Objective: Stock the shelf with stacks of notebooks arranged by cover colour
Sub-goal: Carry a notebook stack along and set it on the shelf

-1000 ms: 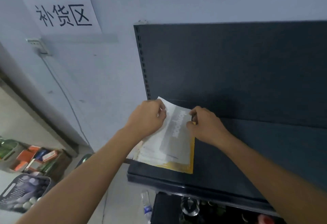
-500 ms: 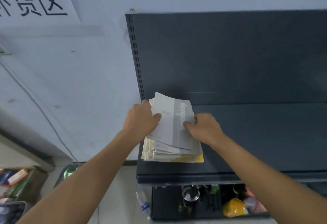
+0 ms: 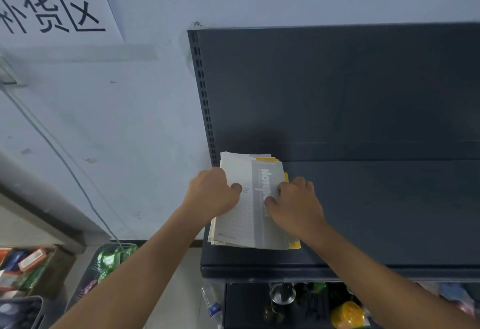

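since a second ago the stack of notebooks [image 3: 250, 221] has gone from tilted and hanging over the front corner of the shelf [image 3: 376, 214] to lying flat on it. in the last half second it has slid a little deeper, away from the wrists and toward the back panel [image 3: 337, 90] beyond the knuckles. the left hand [image 3: 211, 195] grasps the stack's left edge, fingers curled down the side and thumb on the top cover. the right hand [image 3: 293, 205] clasps the opposite edge the same way, thumb on the cover's grey band. so the stack sits between the two hands, its far corner just beyond the left hand's knuckles and close against the slotted upright [image 3: 205, 110]. i judge this stack to be as good as placed, with only squaring and letting go left; the shelf stretching out past the right hand looks free for other colours. the top cover is pale, with ruled lines on the side under the left thumb and a grey strip with white lettering under the right. yellow covers peek out beyond the right fingers and at the corner nearest the right wrist. the page edges nearest the left wrist fan out unevenly, so the pile is not yet flush, and it may hold more than one colour.
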### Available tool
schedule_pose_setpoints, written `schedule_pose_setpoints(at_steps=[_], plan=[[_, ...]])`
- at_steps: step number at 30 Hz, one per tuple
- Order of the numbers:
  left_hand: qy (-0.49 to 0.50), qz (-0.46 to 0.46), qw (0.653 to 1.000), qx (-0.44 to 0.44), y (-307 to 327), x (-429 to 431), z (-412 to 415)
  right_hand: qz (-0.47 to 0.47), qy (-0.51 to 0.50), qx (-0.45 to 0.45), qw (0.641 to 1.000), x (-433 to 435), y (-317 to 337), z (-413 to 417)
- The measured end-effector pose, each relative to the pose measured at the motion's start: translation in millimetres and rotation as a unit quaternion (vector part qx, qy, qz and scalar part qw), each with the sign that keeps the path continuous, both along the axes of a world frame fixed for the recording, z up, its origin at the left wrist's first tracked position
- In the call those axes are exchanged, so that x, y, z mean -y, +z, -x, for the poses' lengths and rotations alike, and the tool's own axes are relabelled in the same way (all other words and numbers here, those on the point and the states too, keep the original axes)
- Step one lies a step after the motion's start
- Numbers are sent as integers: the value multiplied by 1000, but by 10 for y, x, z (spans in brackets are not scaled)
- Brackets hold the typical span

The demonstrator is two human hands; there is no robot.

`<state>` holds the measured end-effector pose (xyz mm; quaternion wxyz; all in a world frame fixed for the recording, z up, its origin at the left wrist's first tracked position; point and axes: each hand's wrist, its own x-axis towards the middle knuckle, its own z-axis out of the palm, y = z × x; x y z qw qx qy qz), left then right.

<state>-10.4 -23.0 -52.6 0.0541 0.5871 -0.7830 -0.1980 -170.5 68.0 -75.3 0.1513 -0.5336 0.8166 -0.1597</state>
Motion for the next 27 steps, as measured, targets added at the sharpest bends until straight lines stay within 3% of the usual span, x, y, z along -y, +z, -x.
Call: schedule_pose_setpoints(at_steps=[6,10,21,27], plan=[[36,-8,999,-11,-44,17,-13,36,26,-22,999,-45,-87,-36],[42,-18,999,-29,-32,-2,17,71,8,32,997,-65,-121,-11],[28,89,995,22,58,-145,67,139,51,4,989,-264,-134,-95],[19,87,996,3,143,-211,161,119,14,75,990,-219,-162,-44]])
